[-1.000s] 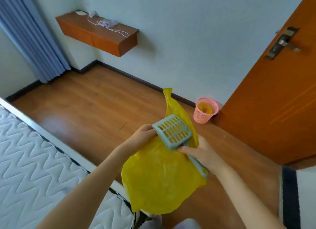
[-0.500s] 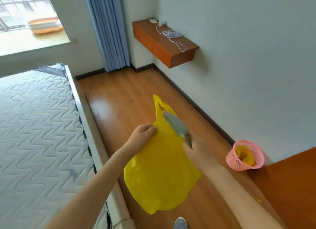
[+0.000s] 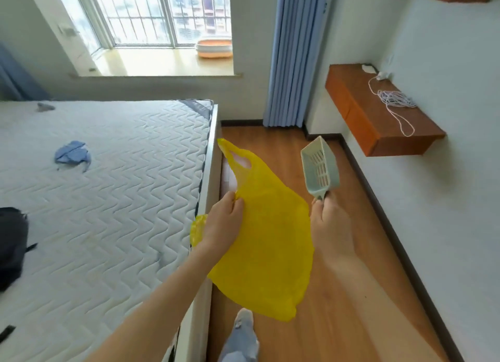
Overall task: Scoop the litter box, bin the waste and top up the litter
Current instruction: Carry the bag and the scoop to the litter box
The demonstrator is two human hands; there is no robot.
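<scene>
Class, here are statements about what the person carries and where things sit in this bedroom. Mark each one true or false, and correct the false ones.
1. The right hand holds the litter scoop by its handle. True.
2. The left hand pinches a blue bag. False: the plastic bag is yellow.
3. The litter box sits on the window ledge. True.
4. The scoop is full of litter. False: its slotted tray looks empty.
5. A white cord lies on the wall shelf. True.
</scene>
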